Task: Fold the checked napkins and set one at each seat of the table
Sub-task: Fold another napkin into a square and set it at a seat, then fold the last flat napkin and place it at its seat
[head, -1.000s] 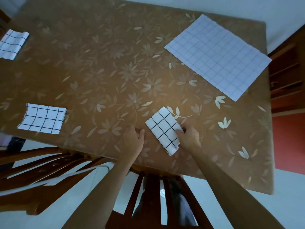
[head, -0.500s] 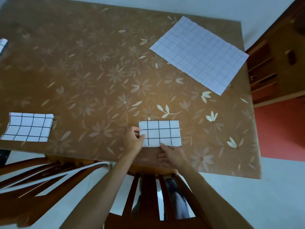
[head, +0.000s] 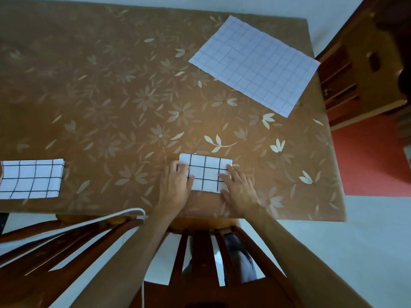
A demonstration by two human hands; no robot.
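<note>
Both hands [head: 175, 185] [head: 239, 188] now flatten one napkin [head: 205, 172] of three.

No legible text, labels, brands, numbers or signs in the head view. The only markings are patterns: black grid lines on the folded napkin [head: 205, 173] and on the second folded napkin [head: 31, 182], fainter grid lines on the unfolded napkin [head: 255, 65], and a floral print on the desk [head: 133, 96] covering.

A slat-backed wooden chair [head: 201, 252] stands on pale floor [head: 367, 230], a brown cabinet [head: 355, 63] (open-shelved) at right.
</note>
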